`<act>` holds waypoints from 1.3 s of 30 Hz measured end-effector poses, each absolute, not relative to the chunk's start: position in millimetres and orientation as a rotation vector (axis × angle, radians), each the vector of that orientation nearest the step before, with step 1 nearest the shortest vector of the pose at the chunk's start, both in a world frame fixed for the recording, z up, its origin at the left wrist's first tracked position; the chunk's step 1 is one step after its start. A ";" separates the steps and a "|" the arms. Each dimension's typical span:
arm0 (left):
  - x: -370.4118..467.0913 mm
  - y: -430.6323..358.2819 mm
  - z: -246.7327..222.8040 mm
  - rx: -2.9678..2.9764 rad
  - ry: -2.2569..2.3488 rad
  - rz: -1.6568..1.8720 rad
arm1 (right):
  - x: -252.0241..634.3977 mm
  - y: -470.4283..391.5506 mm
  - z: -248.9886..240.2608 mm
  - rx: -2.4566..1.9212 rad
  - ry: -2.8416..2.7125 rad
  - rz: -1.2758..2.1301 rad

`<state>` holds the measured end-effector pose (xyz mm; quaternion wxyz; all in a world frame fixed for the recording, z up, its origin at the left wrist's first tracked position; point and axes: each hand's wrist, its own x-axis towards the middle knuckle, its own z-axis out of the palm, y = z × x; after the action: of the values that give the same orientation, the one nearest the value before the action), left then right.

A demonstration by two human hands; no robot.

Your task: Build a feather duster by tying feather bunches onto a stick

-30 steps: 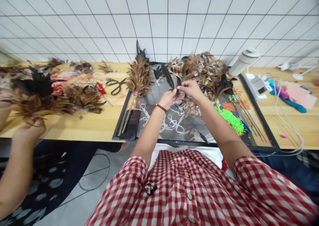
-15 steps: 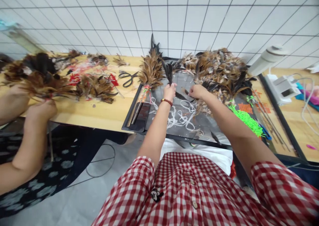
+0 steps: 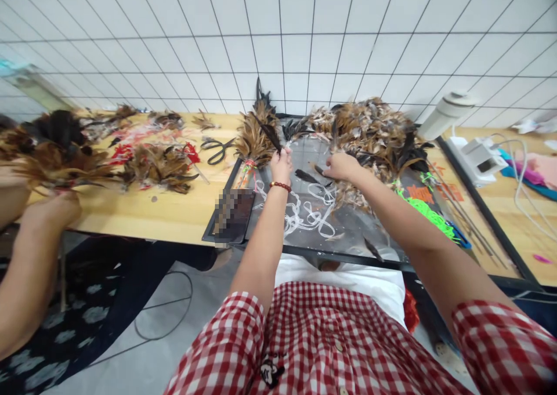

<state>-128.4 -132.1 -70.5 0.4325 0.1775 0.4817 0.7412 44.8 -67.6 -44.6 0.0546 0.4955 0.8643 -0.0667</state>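
My left hand (image 3: 281, 164), with a beaded bracelet at its wrist, is closed around dark feathers (image 3: 270, 136) whose tips point up and to the left. To its right, my right hand (image 3: 342, 167) is closed in a pinch on a small brown feather (image 3: 319, 168). Beneath that one, a loose black feather (image 3: 307, 177) lies on the dark tray (image 3: 354, 238). White cord (image 3: 300, 215) is tangled below the hands. A large heap of brown feathers (image 3: 374, 128) rises behind my right hand. A brown-and-black feather duster (image 3: 256, 134) lies beyond my left hand.
Black scissors (image 3: 217, 150) and feather bundles (image 3: 159, 169) lie on the wooden table at left. A co-worker's hands (image 3: 52, 209) hold a feather duster there. Green strings (image 3: 430, 218), thin rods (image 3: 474, 227), a white bottle (image 3: 448, 113) and a charger (image 3: 481, 157) are at right.
The camera view has shifted a little. The feathers in my left hand now lean left instead of upright. My right hand stays pinched near the heap.
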 end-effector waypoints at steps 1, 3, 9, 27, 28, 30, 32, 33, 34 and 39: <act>-127.3 -133.3 -70.0 0.457 1.203 1.831 | 39.6 -71.5 -47.7 1.486 2.595 -0.143; -125.6 -135.7 -68.8 0.484 1.205 1.791 | 33.8 -74.7 -50.6 1.454 2.601 -0.079; -116.1 -138.1 -67.5 0.489 1.119 1.617 | 56.6 -50.1 -32.3 1.780 3.149 -0.725; -105.4 -142.3 -65.2 0.541 1.248 1.423 | 24.7 -79.6 -47.1 1.774 3.101 -0.654; -108.4 -141.2 -64.9 0.530 1.248 1.490 | 22.5 -80.9 -46.7 1.742 2.973 -0.602; -113.7 -139.9 -64.7 0.529 1.240 1.586 | 17.0 -85.6 -48.1 1.578 2.783 -0.526; -117.3 -139.5 -65.1 0.528 1.243 1.634 | 12.9 -89.9 -51.1 1.394 2.731 -0.488; -118.2 -139.5 -65.4 0.519 1.245 1.653 | 12.5 -90.5 -52.1 1.346 2.750 -0.492; -118.6 -139.6 -65.7 0.503 1.245 1.672 | 13.6 -89.6 -52.4 1.346 2.795 -0.531; -111.8 -138.8 -67.4 0.437 1.192 1.686 | 29.1 -72.3 -45.1 1.899 2.975 -1.337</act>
<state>-111.8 -138.8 -67.4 0.4929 0.1801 0.4915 0.6950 29.1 -72.3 -45.1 -0.3109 0.4781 0.7493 -0.3366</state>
